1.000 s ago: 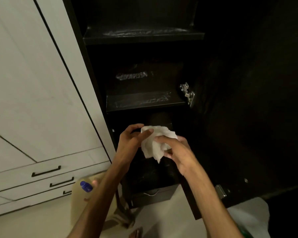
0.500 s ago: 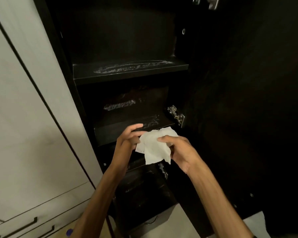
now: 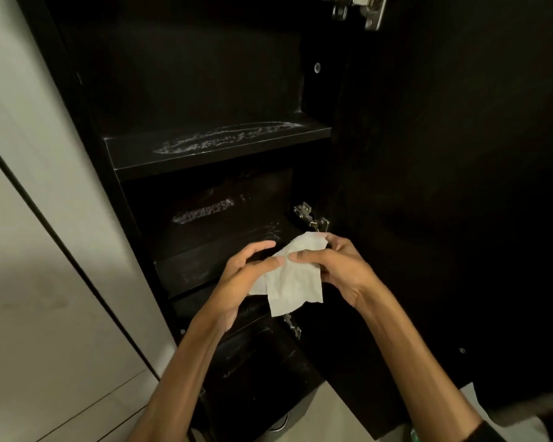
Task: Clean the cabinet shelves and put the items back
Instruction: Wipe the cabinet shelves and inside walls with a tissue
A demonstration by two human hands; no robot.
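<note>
Cabinet shelves (image 3: pixel 217 148) streaked | both grips, left (image 3: pixel 243 275) and right (image 3: pixel 339 269), pinching tissue (image 3: pixel 294 282)

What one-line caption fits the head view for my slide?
Both hands, left hand and right hand, hold a white wipe before a dark cabinet's streaked shelves.

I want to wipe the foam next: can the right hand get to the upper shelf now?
Probably yes: the upper shelf lies open and bare above the right hand, though both hands hold the tissue.
</note>
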